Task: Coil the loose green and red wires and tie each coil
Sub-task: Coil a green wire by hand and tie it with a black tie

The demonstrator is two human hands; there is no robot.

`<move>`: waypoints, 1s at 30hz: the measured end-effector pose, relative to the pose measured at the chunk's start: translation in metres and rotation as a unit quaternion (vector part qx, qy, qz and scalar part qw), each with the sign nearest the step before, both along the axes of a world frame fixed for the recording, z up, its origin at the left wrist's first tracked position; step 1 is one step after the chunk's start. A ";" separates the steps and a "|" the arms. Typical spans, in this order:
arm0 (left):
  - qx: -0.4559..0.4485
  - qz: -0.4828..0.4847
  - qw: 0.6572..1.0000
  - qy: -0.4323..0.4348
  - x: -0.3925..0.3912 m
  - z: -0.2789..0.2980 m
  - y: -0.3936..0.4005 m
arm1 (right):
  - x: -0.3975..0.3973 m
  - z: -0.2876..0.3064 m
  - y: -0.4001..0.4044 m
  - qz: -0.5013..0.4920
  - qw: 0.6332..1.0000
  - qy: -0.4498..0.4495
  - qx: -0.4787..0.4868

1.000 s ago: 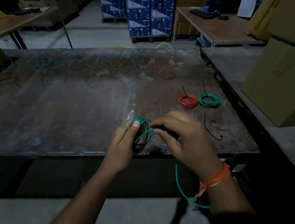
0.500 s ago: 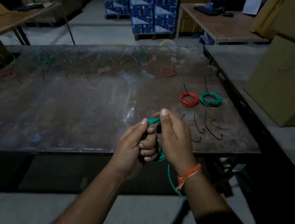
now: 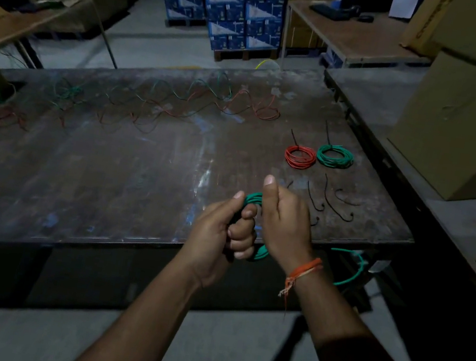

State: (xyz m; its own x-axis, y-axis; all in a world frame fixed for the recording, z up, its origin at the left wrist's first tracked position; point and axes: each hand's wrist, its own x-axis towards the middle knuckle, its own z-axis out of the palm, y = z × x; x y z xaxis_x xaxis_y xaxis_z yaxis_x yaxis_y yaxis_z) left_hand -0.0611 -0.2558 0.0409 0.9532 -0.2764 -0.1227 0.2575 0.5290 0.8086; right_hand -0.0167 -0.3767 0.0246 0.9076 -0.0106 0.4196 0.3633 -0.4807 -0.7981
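Observation:
My left hand [image 3: 223, 233] grips a green wire coil [image 3: 253, 198] above the near edge of the dark metal table [image 3: 107, 186]. My right hand [image 3: 283, 220] holds the same coil from the right, thumb raised. A loose green tail [image 3: 353, 273] hangs below the table edge to the right. A tied red coil [image 3: 300, 157] and a tied green coil [image 3: 335, 156] lie side by side at the right. Loose green and red wires [image 3: 180, 105] sprawl across the far side. Several black ties [image 3: 331, 204] lie near my right hand.
Large cardboard boxes [image 3: 468, 121] stand on a bench to the right. Stacked blue cartons [image 3: 239, 9] sit on a pallet beyond the table. A wooden desk [image 3: 357, 41] is at the back right, another table [image 3: 13, 26] at the far left.
My right hand swept down and back up beside my left, wrapping wire onto the coil. The hanging green tail swung out to the right.

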 end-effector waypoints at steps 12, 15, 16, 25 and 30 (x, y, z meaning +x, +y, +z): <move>-0.244 0.176 0.951 0.076 0.034 -0.011 0.039 | -0.006 -0.028 -0.056 0.166 0.954 0.043 -0.246; -0.216 0.247 0.942 0.064 0.042 -0.016 0.049 | -0.015 -0.032 -0.058 0.180 0.921 -0.054 -0.341; -0.193 0.267 0.943 0.055 0.044 -0.017 0.051 | -0.020 -0.030 -0.055 0.185 0.916 -0.090 -0.344; 0.127 0.298 0.939 -0.118 0.049 -0.022 0.040 | -0.023 0.007 -0.028 0.276 0.899 -0.129 -0.314; 0.287 0.240 0.908 -0.191 0.040 -0.023 0.031 | -0.014 0.026 -0.018 0.271 0.914 -0.166 -0.253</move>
State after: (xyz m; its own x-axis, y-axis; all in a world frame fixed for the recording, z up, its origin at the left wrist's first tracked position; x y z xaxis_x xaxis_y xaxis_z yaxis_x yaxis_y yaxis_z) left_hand -0.0215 -0.2243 0.0183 0.9501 0.1870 0.2498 -0.2486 -0.0301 0.9681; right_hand -0.0304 -0.3950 0.0510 0.5438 0.6751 0.4986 0.8392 -0.4353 -0.3258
